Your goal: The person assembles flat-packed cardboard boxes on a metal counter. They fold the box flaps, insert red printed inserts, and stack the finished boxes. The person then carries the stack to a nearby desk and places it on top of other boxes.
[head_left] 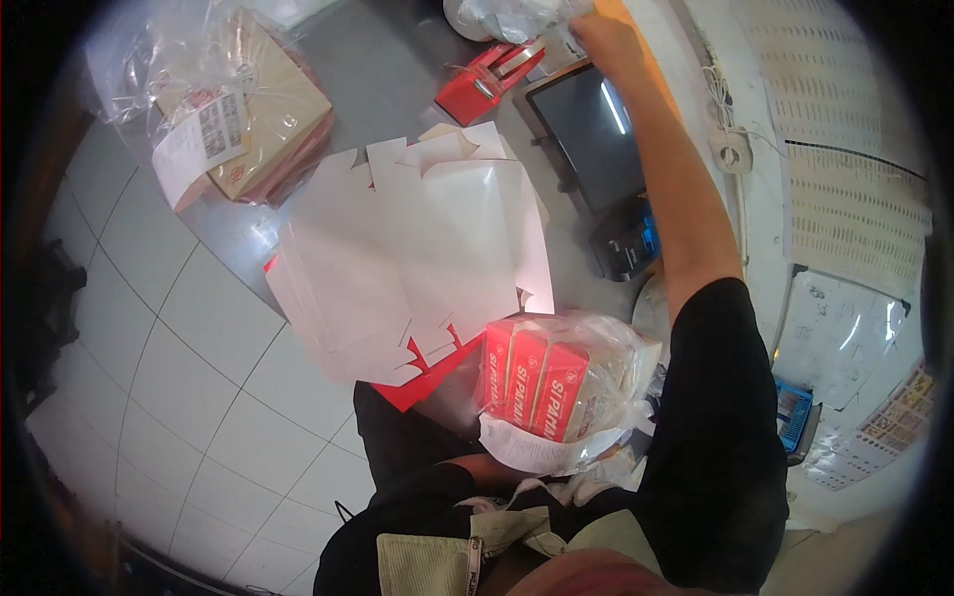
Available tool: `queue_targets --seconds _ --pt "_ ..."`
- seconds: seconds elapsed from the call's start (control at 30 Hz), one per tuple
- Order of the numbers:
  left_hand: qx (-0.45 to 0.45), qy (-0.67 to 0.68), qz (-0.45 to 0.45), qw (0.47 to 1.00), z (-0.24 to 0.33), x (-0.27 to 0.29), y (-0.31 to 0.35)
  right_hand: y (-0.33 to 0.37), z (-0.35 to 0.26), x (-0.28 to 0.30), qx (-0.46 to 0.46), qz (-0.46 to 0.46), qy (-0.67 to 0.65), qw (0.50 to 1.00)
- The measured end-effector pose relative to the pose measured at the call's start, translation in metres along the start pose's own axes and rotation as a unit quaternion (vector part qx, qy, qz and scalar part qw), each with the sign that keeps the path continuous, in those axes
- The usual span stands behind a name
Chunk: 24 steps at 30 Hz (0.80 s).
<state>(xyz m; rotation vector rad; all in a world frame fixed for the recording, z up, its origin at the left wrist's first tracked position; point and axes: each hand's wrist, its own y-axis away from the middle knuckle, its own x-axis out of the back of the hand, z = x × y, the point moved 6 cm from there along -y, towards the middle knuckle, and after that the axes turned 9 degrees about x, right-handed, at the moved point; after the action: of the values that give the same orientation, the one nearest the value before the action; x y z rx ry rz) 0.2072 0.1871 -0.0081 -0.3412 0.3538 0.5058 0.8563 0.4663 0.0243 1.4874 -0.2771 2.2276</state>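
My right arm stretches to the far right of the table. There my right hand [603, 45] has its fingers curled at the edge of a crumpled clear plastic bag [517, 14], partly cut off by the picture's top. My left forearm [485, 469] passes behind a knotted clear bag of red printed boxes [542, 382] close to my body. The left hand and its fingers are hidden there. A white paper slip [542, 452] lies against that bag. Before me is a stack of flat white box blanks [397, 258] with red undersides.
A red tape dispenser [477, 91] stands beyond the blanks, beside a dark-screened tablet [588, 134] and a small black device [626, 243]. At far left, a bagged cardboard box [268, 109] bears a paper slip. A wall with papers and cables [717, 94] runs along the right.
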Motion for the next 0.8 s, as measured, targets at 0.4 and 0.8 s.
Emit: queue_targets --seconds 0.4,0.8 --pt "0.094 0.054 -0.042 0.993 -0.043 0.009 -0.010 0.265 -0.071 0.224 -0.347 0.243 -0.707 0.567" --pt "0.320 -0.072 0.204 0.922 -0.009 0.021 -0.001 0.734 -0.315 0.182 -0.540 0.268 -0.517 0.608"
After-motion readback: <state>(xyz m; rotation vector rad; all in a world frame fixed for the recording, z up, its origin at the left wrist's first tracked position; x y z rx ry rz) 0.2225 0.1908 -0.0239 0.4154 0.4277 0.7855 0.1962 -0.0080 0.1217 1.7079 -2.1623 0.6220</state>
